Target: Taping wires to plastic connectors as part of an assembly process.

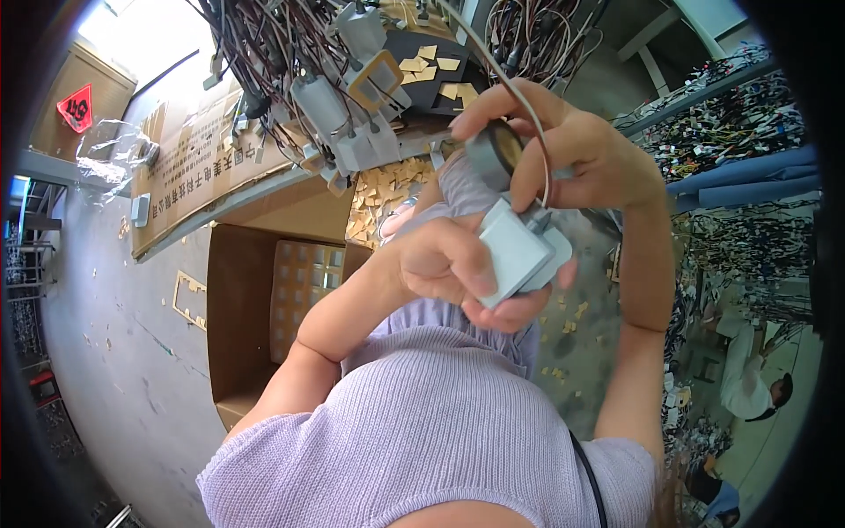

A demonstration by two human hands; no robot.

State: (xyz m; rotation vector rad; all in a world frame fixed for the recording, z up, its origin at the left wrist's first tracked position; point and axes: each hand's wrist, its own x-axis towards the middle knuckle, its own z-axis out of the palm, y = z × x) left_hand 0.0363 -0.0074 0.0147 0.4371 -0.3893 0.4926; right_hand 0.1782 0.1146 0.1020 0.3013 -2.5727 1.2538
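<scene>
The left hand (444, 264) pinches a white block (518, 253) between its thumb and the fingers beneath. Just above, the right hand's (594, 158) curled fingers grip a tape roll (489, 158) beside the block's cord (528, 99).

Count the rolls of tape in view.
1: a grey roll of tape in the right hand, near the white block in the left hand. More may be hidden.

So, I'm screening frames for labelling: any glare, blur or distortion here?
Head view: blown-out white glare, upper left; head view: black corners, and a co-worker at right seemingly tipped by the lens; head view: right hand slightly soft, perhaps motion blur.
</scene>
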